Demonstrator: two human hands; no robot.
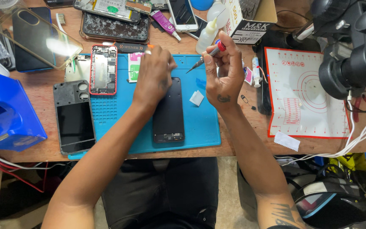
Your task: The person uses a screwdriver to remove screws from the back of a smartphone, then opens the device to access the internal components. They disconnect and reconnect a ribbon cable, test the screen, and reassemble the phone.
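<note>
The red phone frame (103, 69) is noted at 9 o'clock of the left hand (154, 75). That hand is pressed flat, fingers together, on the top end of the black phone screen (169, 114), whose long axis runs 12 to 6 on the blue mat (200, 123) (open mat to 3 o'clock). The right hand (224, 74) is pinched shut on a screwdriver (206, 56), tip aimed toward 8 o'clock.

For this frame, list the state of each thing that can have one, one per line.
Left hand: pressing on the black phone panel.
Right hand: gripping a screwdriver.
Screwdriver: raised, tip off the mat.
Black phone panel: flat on the blue mat.
Red phone frame: opened, insides showing.
Cracked phone: glass shattered.
</note>
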